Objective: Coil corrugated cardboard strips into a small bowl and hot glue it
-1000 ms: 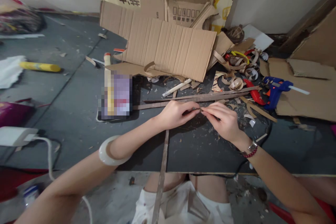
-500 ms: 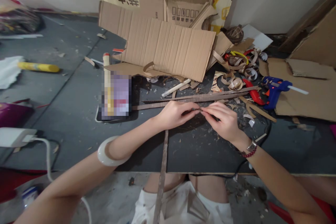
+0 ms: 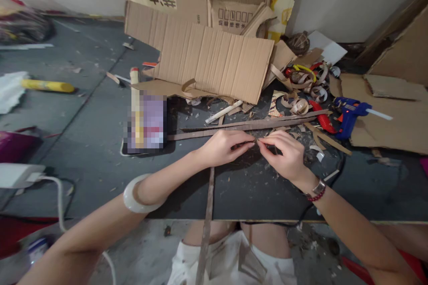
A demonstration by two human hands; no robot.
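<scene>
My left hand and my right hand meet above the dark tabletop, fingertips almost touching. Each is closed in a pinch, and a tiny dark brown bit shows between them, too small to name. From beneath my left hand a long narrow brown cardboard strip runs over the table's front edge towards my lap; whether that hand holds it is hidden. Just behind my hands lie more long brown cardboard strips.
A phone lies left, partly blurred out. Corrugated cardboard lies behind. At right are a blue glue gun, a red-handled tool and curled paper scraps. A yellow tool and white charger sit far left.
My fingertips have drawn very slightly apart, and the right hand's pinch has shifted a little. My arms and the things on the table stay almost the same.
</scene>
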